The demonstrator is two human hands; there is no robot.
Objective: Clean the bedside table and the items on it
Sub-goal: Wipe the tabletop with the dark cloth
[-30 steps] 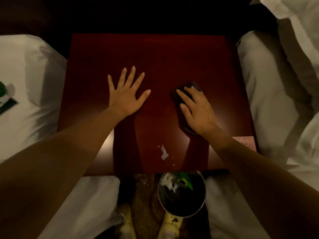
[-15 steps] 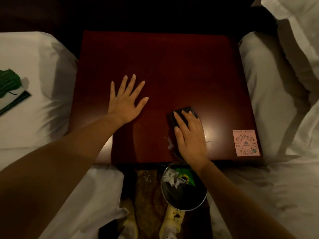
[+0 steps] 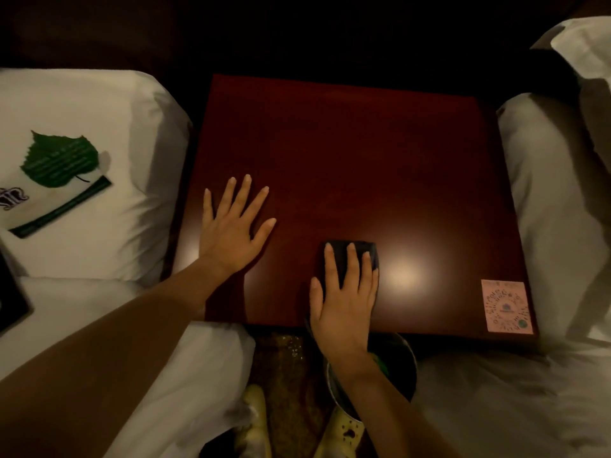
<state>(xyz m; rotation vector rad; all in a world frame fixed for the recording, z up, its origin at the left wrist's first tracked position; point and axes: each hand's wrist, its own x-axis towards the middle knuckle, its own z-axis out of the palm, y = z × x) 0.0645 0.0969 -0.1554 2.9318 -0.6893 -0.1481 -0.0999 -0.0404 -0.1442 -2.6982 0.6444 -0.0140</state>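
Note:
The dark red bedside table (image 3: 363, 153) fills the middle of the view, glossy, with a light reflection near its front. My left hand (image 3: 233, 231) lies flat on its front left part, fingers spread. My right hand (image 3: 345, 297) presses a dark folded cloth (image 3: 357, 251) against the tabletop at the front edge, fingers straight on top of it. Most of the cloth is hidden under that hand. A pink sticker (image 3: 506, 305) with a printed code sits at the table's front right corner.
White beds flank the table: the left bed (image 3: 99, 246) carries a green leaf-shaped card (image 3: 61, 158) and a dark-edged card. A metal bin (image 3: 396, 368) with rubbish stands on the floor below the front edge. Yellow shoes (image 3: 344, 431) show beneath.
My right hand drew the cloth from the table's middle toward the front edge, over the small wet spots, which no longer show. The left hand stayed flat in place. The camera tilted.

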